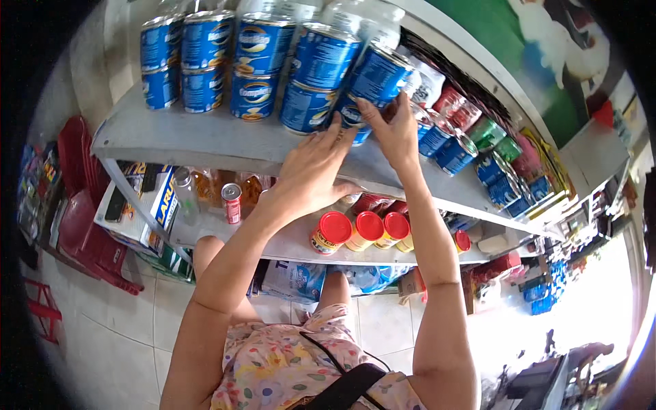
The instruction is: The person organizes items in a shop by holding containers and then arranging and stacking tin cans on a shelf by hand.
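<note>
My left hand (316, 167) reaches to the shelf front with its fingers stretched out. Its fingertips rest by the left side of a lower blue can (350, 115). My right hand (395, 133) curves round the right side of that can, thumb on its front; its far fingers are partly hidden. On top of it stands another blue can (380, 74), leaning a little to the right in view. To the left are more blue cans (307, 104), stacked two high in a row.
The grey shelf (198, 133) holds more short blue cans (456, 154) at right. On the lower shelf stand red-lidded tubs (333, 231), a red drink can (232, 203) and bottles. Stacked dark red plastic chairs (89, 225) stand at left. Packs of bottled water (294, 279) sit below.
</note>
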Action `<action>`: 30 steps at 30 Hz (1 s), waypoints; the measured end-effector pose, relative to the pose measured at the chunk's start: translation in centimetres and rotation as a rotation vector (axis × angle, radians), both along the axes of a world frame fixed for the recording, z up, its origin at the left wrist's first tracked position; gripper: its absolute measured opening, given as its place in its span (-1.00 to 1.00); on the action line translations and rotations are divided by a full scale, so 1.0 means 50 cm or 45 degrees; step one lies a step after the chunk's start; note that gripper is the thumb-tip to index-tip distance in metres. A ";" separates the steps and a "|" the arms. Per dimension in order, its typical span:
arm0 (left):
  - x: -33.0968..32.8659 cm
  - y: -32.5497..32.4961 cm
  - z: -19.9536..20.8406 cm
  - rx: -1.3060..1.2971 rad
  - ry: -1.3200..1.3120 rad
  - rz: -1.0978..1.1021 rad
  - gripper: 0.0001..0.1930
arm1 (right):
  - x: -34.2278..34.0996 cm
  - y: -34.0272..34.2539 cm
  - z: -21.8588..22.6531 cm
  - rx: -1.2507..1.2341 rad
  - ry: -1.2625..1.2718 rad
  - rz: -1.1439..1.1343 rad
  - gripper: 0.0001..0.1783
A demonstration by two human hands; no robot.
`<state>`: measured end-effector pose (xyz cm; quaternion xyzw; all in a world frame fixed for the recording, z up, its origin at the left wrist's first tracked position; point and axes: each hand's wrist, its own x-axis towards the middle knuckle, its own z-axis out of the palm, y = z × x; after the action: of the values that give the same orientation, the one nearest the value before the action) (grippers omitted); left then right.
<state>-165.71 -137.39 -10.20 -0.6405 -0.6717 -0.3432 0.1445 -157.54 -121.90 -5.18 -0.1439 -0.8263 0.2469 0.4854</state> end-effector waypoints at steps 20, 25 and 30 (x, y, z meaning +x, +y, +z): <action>0.110 0.217 0.189 0.112 0.269 -0.485 -0.45 | 0.392 0.316 -0.081 -0.273 -0.081 -0.220 0.11; 0.050 0.323 0.191 0.014 0.654 -0.188 -0.45 | 0.353 0.290 -0.082 -0.190 -0.147 -0.153 0.17; 0.029 0.327 0.164 -0.090 0.663 -0.207 -0.37 | 0.352 0.294 -0.073 -0.145 -0.211 -0.253 0.16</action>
<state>-164.24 -121.02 -1.98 -0.7636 -0.5698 -0.1537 0.2621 -139.97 -107.21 -8.82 -0.2722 -0.8298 0.2316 0.4286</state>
